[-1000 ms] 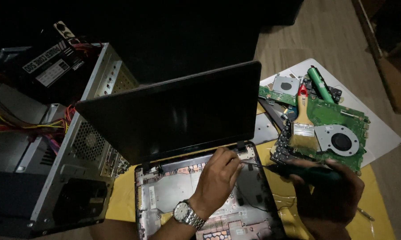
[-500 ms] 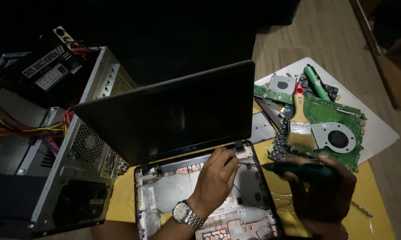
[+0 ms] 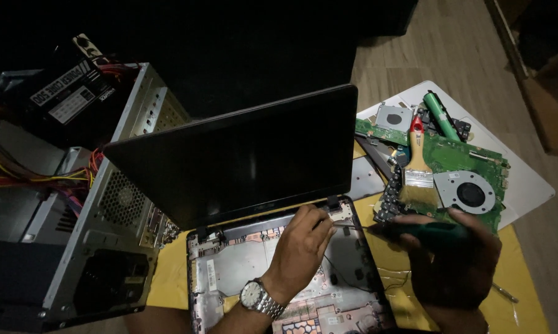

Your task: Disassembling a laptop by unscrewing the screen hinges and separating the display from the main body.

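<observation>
Little has changed over the last second: the left hand (image 3: 300,244) stays on the open laptop base (image 3: 279,272), its fingertips pinched near the right hinge (image 3: 339,209). The right hand (image 3: 455,263) keeps its closed grip on a dark green screwdriver (image 3: 424,231), tip pointing left toward that hinge. The work holds at the hinge corner; the green circuit board (image 3: 458,167) and brush (image 3: 417,167) lie far right.
</observation>
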